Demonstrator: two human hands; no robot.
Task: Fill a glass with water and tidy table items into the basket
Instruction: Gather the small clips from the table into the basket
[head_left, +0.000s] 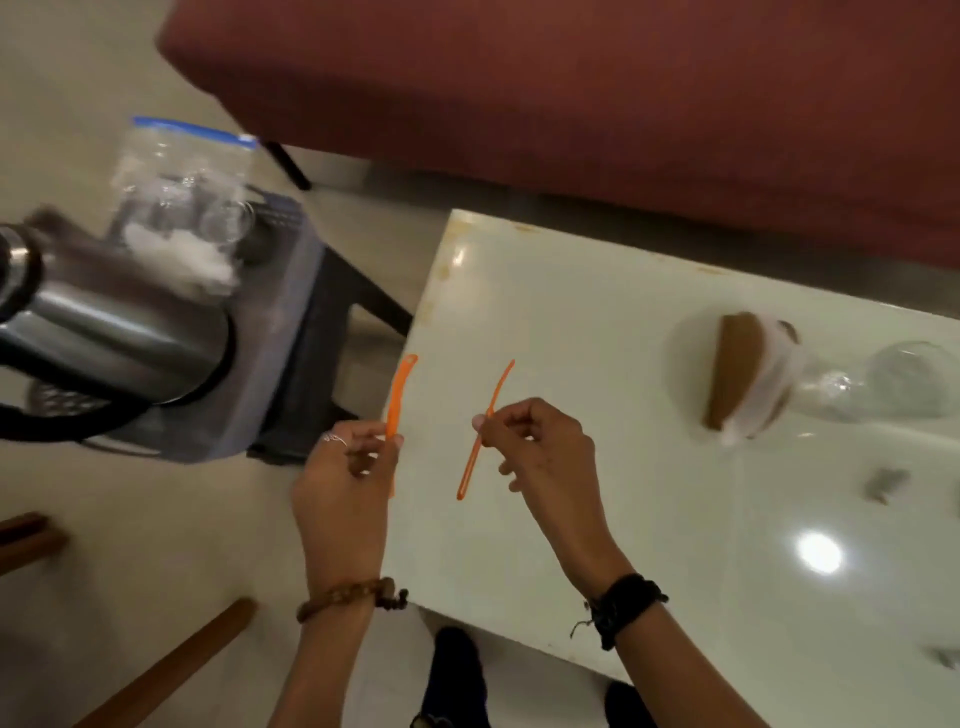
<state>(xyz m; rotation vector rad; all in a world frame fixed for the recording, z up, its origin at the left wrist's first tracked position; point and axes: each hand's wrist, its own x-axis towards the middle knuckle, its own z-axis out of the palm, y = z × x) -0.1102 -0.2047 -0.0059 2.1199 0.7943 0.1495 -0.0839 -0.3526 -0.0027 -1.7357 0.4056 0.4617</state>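
My left hand pinches a flat orange plastic stick upright over the left edge of the white table. To its right, my right hand grips a second, thinner orange stick that slants above the tabletop. A clear glass lies on its side at the table's right edge. Beside it sits a brown wedge-shaped thing in a clear wrapper, blurred. No basket shows in view.
A grey stool left of the table bears a steel kettle and a clear zip bag with jars and white stuff. A red sofa runs along the back. Small dark scraps lie on the table at right.
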